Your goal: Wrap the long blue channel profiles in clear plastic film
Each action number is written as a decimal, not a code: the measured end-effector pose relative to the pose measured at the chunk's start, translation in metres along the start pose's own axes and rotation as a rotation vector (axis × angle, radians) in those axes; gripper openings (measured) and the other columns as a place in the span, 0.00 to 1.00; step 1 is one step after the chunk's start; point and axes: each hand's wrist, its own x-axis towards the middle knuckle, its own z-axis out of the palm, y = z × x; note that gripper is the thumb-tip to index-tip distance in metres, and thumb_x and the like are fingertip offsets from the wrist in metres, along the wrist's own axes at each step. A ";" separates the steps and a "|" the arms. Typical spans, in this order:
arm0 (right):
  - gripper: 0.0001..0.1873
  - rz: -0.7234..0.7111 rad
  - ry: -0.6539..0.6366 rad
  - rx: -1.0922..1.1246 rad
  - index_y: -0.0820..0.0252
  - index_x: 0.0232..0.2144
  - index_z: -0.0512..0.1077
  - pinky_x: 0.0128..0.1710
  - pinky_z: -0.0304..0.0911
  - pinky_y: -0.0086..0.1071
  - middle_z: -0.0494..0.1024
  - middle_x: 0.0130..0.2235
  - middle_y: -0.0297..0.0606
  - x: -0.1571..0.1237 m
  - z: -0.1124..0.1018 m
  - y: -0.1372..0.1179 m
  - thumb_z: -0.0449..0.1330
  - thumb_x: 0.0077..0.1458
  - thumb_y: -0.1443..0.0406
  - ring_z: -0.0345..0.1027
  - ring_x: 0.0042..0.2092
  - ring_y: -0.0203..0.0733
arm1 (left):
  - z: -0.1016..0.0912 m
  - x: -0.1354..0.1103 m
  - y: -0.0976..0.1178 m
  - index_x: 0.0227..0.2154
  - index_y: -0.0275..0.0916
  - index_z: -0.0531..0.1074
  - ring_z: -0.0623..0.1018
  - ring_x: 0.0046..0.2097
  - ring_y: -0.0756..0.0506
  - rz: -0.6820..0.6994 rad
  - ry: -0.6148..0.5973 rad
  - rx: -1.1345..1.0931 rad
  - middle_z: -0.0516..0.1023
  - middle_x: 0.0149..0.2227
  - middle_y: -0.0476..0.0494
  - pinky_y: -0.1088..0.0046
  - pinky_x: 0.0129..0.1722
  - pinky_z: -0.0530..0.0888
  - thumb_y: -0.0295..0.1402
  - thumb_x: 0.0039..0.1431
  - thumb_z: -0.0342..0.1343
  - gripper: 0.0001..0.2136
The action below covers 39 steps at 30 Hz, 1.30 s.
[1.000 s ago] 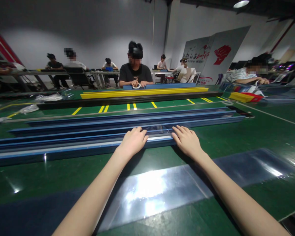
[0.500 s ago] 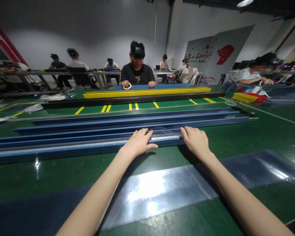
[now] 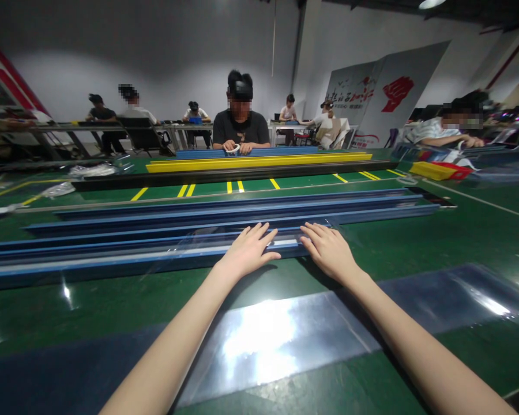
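Observation:
My left hand (image 3: 249, 249) lies palm down on the nearest long blue channel strip (image 3: 112, 266), its fingers spread. Close by on the right, my right hand (image 3: 328, 248) rests over the end of the same strip with its fingers stretched out and apart. A pale band runs along the inside of this strip. Thin clear film (image 3: 185, 245) shows around the strip and near both hands, though its edges are hard to make out. Several more blue strips (image 3: 384, 213) lie behind, roughly parallel.
A wide clear plastic sheet (image 3: 259, 340) lies under my forearms on the green table (image 3: 480, 242). Farther back are a yellow strip (image 3: 259, 163) and a black strip (image 3: 225, 177). Across the table, a person (image 3: 242, 129) holds a white ring (image 3: 232, 148). A yellow tray (image 3: 430, 170) stands at right.
My right hand has moved left along the front strip, closer to my left hand, and its fingers have spread. The person opposite has brought both hands together.

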 end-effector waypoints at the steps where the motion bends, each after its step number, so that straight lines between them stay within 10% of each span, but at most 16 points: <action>1: 0.22 0.023 -0.014 0.000 0.61 0.48 0.66 0.48 0.51 0.34 0.69 0.51 0.39 0.000 0.000 0.001 0.40 0.60 0.58 0.58 0.53 0.42 | 0.000 0.000 0.001 0.58 0.41 0.52 0.51 0.61 0.41 0.009 0.001 -0.008 0.50 0.61 0.40 0.61 0.58 0.52 0.50 0.56 0.42 0.29; 16: 0.19 0.333 -0.104 -0.151 0.62 0.34 0.70 0.35 0.54 0.35 0.76 0.35 0.42 0.003 -0.013 0.025 0.43 0.58 0.58 0.68 0.38 0.45 | -0.003 0.000 0.000 0.57 0.41 0.55 0.53 0.61 0.42 -0.007 0.024 0.032 0.53 0.60 0.41 0.58 0.57 0.54 0.51 0.56 0.41 0.29; 26: 0.22 -0.017 0.017 -0.011 0.62 0.49 0.65 0.49 0.52 0.36 0.68 0.52 0.42 0.000 -0.003 -0.001 0.41 0.60 0.58 0.59 0.53 0.44 | 0.001 -0.001 0.004 0.57 0.40 0.53 0.53 0.61 0.42 0.008 0.038 0.035 0.53 0.60 0.39 0.57 0.57 0.53 0.53 0.56 0.37 0.30; 39: 0.20 0.218 -0.076 0.005 0.59 0.37 0.68 0.37 0.55 0.31 0.75 0.39 0.41 0.003 -0.006 0.026 0.39 0.60 0.58 0.67 0.42 0.40 | 0.000 0.000 0.000 0.56 0.40 0.55 0.53 0.61 0.43 0.020 0.037 -0.002 0.54 0.60 0.41 0.62 0.57 0.53 0.51 0.58 0.34 0.28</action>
